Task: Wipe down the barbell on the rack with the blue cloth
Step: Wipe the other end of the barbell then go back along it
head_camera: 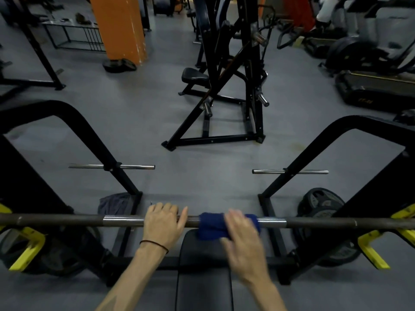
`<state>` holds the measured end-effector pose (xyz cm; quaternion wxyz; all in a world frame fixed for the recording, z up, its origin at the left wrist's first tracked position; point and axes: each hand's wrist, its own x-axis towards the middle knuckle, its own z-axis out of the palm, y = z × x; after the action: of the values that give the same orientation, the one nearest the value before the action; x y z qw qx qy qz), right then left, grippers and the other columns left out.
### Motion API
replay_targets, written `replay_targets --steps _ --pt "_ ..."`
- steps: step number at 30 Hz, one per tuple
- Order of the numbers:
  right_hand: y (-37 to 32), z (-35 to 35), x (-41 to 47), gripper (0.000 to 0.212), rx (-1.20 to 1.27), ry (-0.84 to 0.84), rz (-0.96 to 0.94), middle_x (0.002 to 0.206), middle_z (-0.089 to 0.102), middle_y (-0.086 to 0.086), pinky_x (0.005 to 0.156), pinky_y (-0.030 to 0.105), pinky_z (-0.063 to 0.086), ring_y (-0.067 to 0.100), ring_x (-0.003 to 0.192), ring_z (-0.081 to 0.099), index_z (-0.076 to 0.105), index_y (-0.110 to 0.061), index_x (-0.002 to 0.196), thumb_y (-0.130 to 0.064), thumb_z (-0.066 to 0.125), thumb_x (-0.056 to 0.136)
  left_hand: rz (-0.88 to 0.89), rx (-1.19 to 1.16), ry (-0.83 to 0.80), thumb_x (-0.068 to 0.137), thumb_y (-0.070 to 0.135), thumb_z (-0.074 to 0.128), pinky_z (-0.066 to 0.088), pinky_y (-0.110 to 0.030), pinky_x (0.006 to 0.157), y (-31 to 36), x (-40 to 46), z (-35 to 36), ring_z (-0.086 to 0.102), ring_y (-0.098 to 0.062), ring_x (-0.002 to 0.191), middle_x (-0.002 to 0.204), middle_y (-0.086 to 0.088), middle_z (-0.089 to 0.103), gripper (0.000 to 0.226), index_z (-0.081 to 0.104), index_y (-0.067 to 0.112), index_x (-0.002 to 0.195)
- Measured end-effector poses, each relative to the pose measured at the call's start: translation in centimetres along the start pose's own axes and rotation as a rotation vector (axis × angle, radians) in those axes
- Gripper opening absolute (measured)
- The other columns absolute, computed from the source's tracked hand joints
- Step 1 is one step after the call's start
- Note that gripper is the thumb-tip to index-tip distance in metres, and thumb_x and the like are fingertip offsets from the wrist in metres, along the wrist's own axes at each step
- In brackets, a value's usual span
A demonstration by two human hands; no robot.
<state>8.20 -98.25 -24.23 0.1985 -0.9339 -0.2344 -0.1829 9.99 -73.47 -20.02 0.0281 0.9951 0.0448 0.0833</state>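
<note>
Blue cloth wraps the barbell mid-shaft on the rack, right hand blurred, fingers seemingly curled round it; left hand grips bare steel; loosely held, the cloth could slip off.

Blur and cut-offs

The right hand is motion-blurred; both barbell ends run off the frame's left and right edges.
</note>
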Motion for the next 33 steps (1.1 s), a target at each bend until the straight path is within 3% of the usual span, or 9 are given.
replay_targets --steps 5,11,14,17,21,25,29,31,33 --pt "-2.0 1.2 0.3 0.071 0.118 0.184 0.448 0.169 0.019 0.005 0.126 0.051 0.008 0.028 0.158 0.012 0.032 -0.001 0.157 -0.052 0.028 0.107 -0.063 -0.027 0.081 0.1 0.047 0.035 0.044 -0.043 0.078 -4.4 -1.3 0.3 0.062 -0.027 0.073 0.077 -0.005 0.069 0.055 0.074 0.013 0.082" --pt "-10.3 4.0 1.4 0.082 -0.008 -0.099 -0.077 0.171 0.01 0.007 0.123 0.04 0.016 0.022 0.158 0.01 0.016 -0.008 0.163 -0.058 0.038 0.102 -0.029 -0.075 0.038 0.1 0.044 0.033 0.042 -0.05 0.104 -4.3 -1.3 0.6 0.066 -0.03 0.111 0.122 -0.013 0.07 0.057 0.072 0.008 0.121" --pt "-4.4 2.3 0.0 0.069 -0.028 -0.006 0.025 0.17 0.02 0.005 0.121 0.044 0.025 0.023 0.156 0.021 0.03 -0.009 0.159 -0.046 0.043 0.103 -0.013 -0.086 0.022 0.1 0.048 0.033 0.038 -0.051 0.11 -5.2 -1.5 0.8 0.062 -0.031 0.119 0.128 -0.013 0.068 0.059 0.069 0.009 0.127" --pt "-1.7 0.2 -0.9 0.059 0.001 0.16 0.27 0.163 0.036 0.009 0.126 0.049 0.016 0.027 0.152 0.03 0.047 -0.004 0.15 -0.04 0.038 0.104 -0.065 -0.09 0.048 0.101 0.053 0.03 0.038 -0.052 0.11 -6.4 -1.9 0.8 0.062 -0.034 0.119 0.126 -0.014 0.068 0.065 0.07 0.007 0.122" --pt "-3.4 -1.4 3.8 0.035 0.116 0.287 0.298 0.122 0.065 0.004 0.123 0.049 0.025 0.028 0.12 0.059 0.07 -0.01 0.109 -0.032 0.043 0.103 -0.148 -0.102 0.103 0.103 0.058 0.016 0.038 -0.052 0.11 -9.0 -2.0 0.5 0.063 -0.036 0.116 0.12 -0.017 0.07 0.08 0.073 0.004 0.115" --pt "-1.7 0.0 7.4 0.046 -0.046 0.119 0.314 0.127 0.066 0.009 0.117 0.046 0.035 0.026 0.12 0.06 0.071 -0.01 0.117 -0.037 0.035 0.106 -0.176 -0.043 0.153 0.102 0.052 0.028 0.036 -0.054 0.111 -11.3 -1.9 0.8 0.061 -0.037 0.119 0.123 -0.018 0.069 0.068 0.072 0.003 0.116" --pt "-5.0 2.6 7.8 0.065 -0.143 0.028 0.273 0.076 0.069 0.003 0.093 0.047 0.049 0.026 0.073 0.063 0.074 -0.015 0.078 -0.044 0.025 0.11 -0.142 -0.002 0.208 0.099 0.041 0.034 0.038 -0.055 0.11 -11.3 -1.2 1.2 0.06 -0.038 0.12 0.123 -0.018 0.069 0.057 0.074 0.004 0.115" --pt "-8.8 4.2 7.9 0.052 -0.073 0.02 0.157 0.079 0.066 0.002 0.084 0.046 0.05 0.026 0.076 0.06 0.07 -0.017 0.081 -0.043 0.034 0.108 -0.126 -0.006 0.212 0.099 0.04 0.033 0.037 -0.053 0.112 -11.1 -0.9 1.3 0.059 -0.038 0.122 0.123 -0.018 0.069 0.056 0.074 0.005 0.116" --pt "-11.6 5.6 7.3 0.052 -0.052 -0.038 0.039 0.107 0.071 0.005 0.099 0.045 0.05 0.025 0.101 0.063 0.072 -0.014 0.111 -0.046 0.03 0.108 -0.097 -0.012 0.219 0.099 0.041 0.033 0.036 -0.052 0.112 -11.2 -1.0 1.4 0.059 -0.037 0.123 0.125 -0.018 0.068 0.057 0.072 0.004 0.118"
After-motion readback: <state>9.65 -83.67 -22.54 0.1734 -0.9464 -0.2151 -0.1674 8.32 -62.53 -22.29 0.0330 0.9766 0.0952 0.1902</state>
